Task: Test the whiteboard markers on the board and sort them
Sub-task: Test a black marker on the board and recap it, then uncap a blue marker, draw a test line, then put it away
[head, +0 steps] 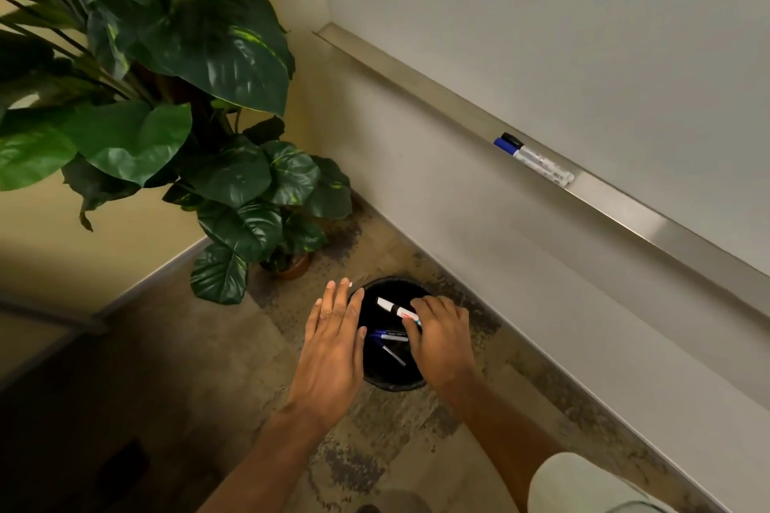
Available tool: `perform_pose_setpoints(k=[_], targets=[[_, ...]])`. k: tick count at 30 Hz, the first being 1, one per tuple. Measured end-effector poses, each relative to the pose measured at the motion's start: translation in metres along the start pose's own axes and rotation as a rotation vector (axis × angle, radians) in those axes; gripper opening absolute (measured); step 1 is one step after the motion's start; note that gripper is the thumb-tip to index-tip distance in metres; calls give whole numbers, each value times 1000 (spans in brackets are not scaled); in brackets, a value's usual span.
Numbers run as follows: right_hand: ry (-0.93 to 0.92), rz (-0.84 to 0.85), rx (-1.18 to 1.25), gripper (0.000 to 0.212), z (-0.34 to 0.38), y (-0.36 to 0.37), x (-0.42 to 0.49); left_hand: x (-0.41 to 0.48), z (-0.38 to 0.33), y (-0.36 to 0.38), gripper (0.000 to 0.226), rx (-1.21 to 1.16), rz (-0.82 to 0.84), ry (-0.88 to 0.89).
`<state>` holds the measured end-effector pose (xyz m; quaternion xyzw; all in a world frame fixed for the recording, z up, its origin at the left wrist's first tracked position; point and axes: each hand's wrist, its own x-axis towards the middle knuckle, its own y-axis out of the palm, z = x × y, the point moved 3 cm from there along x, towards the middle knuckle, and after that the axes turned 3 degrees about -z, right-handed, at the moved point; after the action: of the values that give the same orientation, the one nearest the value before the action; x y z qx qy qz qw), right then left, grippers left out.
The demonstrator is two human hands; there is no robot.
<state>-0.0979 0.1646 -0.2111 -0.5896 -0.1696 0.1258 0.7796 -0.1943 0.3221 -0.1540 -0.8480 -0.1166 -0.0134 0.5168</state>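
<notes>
A black round bin (pixel 391 381) stands on the floor below the whiteboard (pixel 583 12). My right hand (pixel 443 342) is over the bin, shut on a white marker (pixel 393 308) with a black band, which points up and left. My left hand (pixel 335 342) hovers flat and open over the bin's left rim. Two blue-capped markers (pixel 389 339) lie inside the bin. On the whiteboard's metal tray (pixel 416 79) two markers (pixel 535 158) lie side by side, one with a blue cap and one with a black cap.
A large potted plant (pixel 233 162) with broad green leaves stands in the corner, left of the bin, in a brown pot (pixel 298 267). The floor (pixel 391 441) is stained concrete. A pale sleeve or knee (pixel 583 487) shows at the lower right.
</notes>
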Motion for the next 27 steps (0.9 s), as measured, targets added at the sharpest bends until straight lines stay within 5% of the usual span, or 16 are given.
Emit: perform_pose_setpoints(k=[12, 27], targets=[[127, -141, 142, 40, -18, -28, -16, 8, -13, -2, 58, 55, -2, -26], [141, -298, 229, 47, -38, -153, -54, 27, -121, -35, 62, 75, -39, 113]])
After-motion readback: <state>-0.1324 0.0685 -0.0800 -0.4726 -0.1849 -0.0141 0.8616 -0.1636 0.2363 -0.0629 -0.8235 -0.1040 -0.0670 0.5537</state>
